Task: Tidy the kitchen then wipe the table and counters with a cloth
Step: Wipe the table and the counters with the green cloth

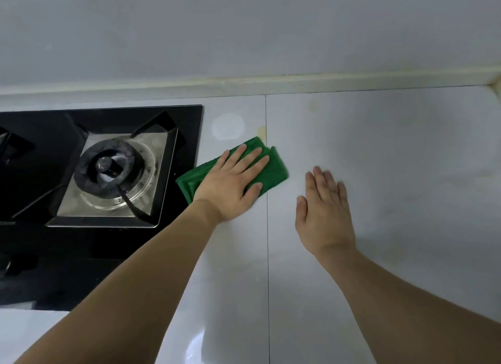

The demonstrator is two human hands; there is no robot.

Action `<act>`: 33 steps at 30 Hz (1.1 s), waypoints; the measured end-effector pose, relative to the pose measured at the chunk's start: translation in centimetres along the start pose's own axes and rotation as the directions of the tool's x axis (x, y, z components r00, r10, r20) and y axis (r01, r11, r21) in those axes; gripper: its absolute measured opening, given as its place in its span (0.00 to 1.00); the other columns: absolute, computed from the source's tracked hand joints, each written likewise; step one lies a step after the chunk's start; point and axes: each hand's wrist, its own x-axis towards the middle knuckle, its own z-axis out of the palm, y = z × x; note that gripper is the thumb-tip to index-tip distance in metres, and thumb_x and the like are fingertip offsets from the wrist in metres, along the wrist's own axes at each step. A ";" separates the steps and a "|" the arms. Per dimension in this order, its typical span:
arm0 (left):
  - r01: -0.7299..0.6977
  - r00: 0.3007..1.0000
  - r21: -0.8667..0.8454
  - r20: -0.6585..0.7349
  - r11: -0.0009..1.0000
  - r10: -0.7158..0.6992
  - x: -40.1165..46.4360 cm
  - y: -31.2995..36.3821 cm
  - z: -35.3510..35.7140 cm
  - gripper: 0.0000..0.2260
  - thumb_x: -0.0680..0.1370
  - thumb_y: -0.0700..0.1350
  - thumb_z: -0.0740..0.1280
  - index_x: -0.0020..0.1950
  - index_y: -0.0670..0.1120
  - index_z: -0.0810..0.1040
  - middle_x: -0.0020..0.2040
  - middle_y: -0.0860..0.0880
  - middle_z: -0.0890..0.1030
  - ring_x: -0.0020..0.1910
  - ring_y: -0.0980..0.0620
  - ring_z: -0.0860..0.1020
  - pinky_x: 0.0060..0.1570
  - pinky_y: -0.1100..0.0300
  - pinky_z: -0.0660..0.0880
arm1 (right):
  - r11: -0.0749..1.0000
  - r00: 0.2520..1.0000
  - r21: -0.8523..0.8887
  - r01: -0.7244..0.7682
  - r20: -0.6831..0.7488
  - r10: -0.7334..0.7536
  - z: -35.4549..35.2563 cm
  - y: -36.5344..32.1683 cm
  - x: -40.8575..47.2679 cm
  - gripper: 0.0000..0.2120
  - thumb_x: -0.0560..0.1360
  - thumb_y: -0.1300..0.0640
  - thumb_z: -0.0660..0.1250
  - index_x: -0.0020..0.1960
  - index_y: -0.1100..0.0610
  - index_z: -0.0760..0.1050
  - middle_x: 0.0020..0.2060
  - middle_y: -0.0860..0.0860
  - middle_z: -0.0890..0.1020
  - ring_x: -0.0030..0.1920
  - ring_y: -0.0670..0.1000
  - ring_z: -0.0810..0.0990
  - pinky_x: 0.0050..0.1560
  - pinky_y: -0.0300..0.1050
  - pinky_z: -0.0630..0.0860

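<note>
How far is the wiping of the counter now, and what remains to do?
Done: nothing loose stands on the visible counter, so tidying here looks finished. In hand: the left hand presses a folded green cloth flat beside the gas stove; the right hand is open over the counter. Left: yellowish stains just beyond the cloth and nearer the wall remain.
</note>
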 end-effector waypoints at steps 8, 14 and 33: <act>0.522 0.835 -0.174 -0.093 0.835 -0.542 2.6 1.6 0.1 0.28 0.80 0.56 0.46 0.80 0.51 0.50 0.80 0.50 0.50 0.78 0.49 0.44 0.76 0.48 0.40 | 1.000 1.000 -0.002 -0.017 0.003 0.017 0.0 0.1 0.1 0.30 0.78 0.48 0.43 0.75 0.62 0.62 0.75 0.57 0.62 0.76 0.56 0.58 0.76 0.56 0.51; 0.723 0.656 -0.244 -0.048 0.646 -0.753 5.2 2.6 -0.2 0.28 0.81 0.54 0.45 0.80 0.48 0.45 0.80 0.47 0.46 0.78 0.45 0.41 0.75 0.45 0.38 | 1.000 1.000 0.007 -0.010 0.021 0.010 0.2 0.2 0.1 0.30 0.79 0.48 0.41 0.77 0.60 0.57 0.77 0.54 0.57 0.77 0.53 0.52 0.77 0.53 0.45; 0.468 0.876 -0.137 -0.060 0.873 -0.479 8.0 -0.9 -0.9 0.27 0.82 0.55 0.46 0.80 0.50 0.48 0.80 0.49 0.48 0.78 0.48 0.43 0.76 0.47 0.41 | 0.999 0.998 0.020 -0.025 -0.053 0.026 -0.7 -0.1 0.5 0.26 0.77 0.51 0.50 0.67 0.62 0.73 0.67 0.58 0.74 0.69 0.57 0.71 0.70 0.53 0.65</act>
